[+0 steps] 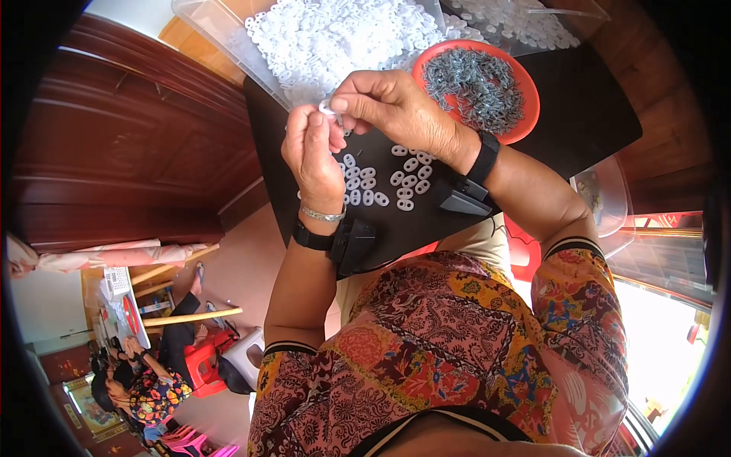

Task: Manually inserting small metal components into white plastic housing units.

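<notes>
Above the dark table (586, 103), my left hand (314, 152) is closed, pinching a small white oval plastic piece (327, 108) between thumb and fingers. My right hand (392, 110) meets it from the other side, thumb and fingertips closed on the same piece. A small greyish bit shows just below the fingertips, too small to name. Below my hands, several matching two-holed white oval pieces (409, 181) lie flat on the table in two loose groups. Beside my right wrist stands an orange-red bowl (532, 107) filled with small grey metal screws (476, 85).
A clear plastic box (221, 38) heaped with white pieces (343, 38) stands at the back, with another clear container of pieces (533, 23) to its right. Wooden panelling (145, 129) rises on the left. Farther off at lower left, another person (156, 392) sits near a red stool (202, 367).
</notes>
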Motion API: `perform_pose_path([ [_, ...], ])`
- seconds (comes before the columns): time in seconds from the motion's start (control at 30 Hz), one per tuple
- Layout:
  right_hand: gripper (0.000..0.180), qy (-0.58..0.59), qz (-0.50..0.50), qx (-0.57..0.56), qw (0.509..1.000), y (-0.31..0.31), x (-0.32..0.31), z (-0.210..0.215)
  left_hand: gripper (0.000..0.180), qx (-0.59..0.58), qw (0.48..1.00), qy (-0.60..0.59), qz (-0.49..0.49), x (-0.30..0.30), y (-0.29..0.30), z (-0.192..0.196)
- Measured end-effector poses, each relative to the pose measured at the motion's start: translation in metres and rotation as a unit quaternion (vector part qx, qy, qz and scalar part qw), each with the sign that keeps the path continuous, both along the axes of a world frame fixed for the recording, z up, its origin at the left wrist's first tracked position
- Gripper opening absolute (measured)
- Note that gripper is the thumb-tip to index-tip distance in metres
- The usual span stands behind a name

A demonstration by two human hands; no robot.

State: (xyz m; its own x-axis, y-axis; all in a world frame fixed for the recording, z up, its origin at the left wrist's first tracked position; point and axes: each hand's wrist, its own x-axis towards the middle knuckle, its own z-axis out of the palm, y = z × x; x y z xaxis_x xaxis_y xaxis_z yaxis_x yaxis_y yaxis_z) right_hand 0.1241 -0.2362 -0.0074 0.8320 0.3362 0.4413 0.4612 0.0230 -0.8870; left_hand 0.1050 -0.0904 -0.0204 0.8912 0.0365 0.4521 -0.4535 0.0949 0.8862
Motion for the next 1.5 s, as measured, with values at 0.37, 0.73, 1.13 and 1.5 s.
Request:
perform_pose_path([
  [0.37, 0.024, 0.118, 0.073, 0.043, 0.989, 0.0, 0.006, -0.003, 0.02, 0.032, 0.999, -0.009, -0.002, 0.0, 0.005, 0.0],
  [0.73, 0.018, 0.079, 0.039, 0.032, 0.996, 0.001, 0.008, -0.008, 0.016, 0.052, 0.998, -0.019, -0.001, 0.008, 0.006, -0.005],
  [1.13, 0.01, -0.242, -0.133, -0.176, 0.945, -0.003, -0.011, 0.019, 0.022, 0.095, 0.994, -0.039, 0.046, 0.013, 0.011, -0.004],
  [1.5, 0.029, -0.4, -0.552, -0.372, 0.63, -0.135, 0.062, 0.129, 0.018, 0.11, 0.988, -0.049, 0.099, 0.035, 0.019, -0.023],
])
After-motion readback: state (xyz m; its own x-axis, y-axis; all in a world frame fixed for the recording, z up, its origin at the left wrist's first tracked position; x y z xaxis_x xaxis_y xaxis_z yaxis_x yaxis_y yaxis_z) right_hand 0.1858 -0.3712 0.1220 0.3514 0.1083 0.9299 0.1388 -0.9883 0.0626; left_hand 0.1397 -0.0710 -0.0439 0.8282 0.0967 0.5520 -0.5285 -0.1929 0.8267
